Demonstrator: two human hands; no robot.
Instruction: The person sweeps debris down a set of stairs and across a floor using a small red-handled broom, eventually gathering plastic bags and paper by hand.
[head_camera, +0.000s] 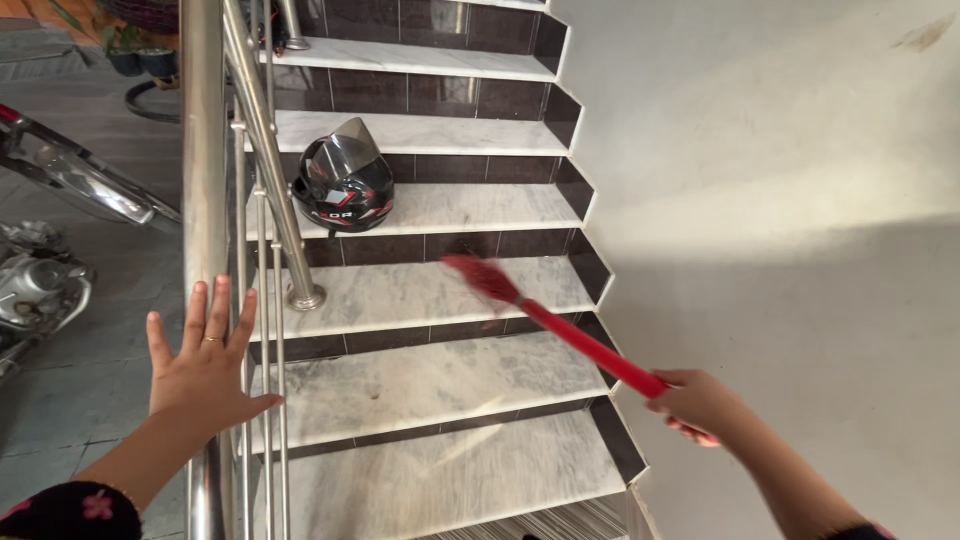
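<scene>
We gripped the red brush (560, 325) in our right hand (700, 402), its bristles over a marble step (400, 290), while our open left hand (205, 365) hovered by the steel railing (203, 150).

Two bare forearms, left hand (205, 365) with thin gold ring on ring finger, left sleeve (70, 512) dark fabric with pink floral print, right hand (700, 402) unadorned, right sleeve (860, 533) dark with pink trim at cuff edge

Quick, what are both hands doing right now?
Left hand: open, fingers spread, by the steel stair railing, holding nothing.
Right hand: closed around the red brush handle.
</scene>
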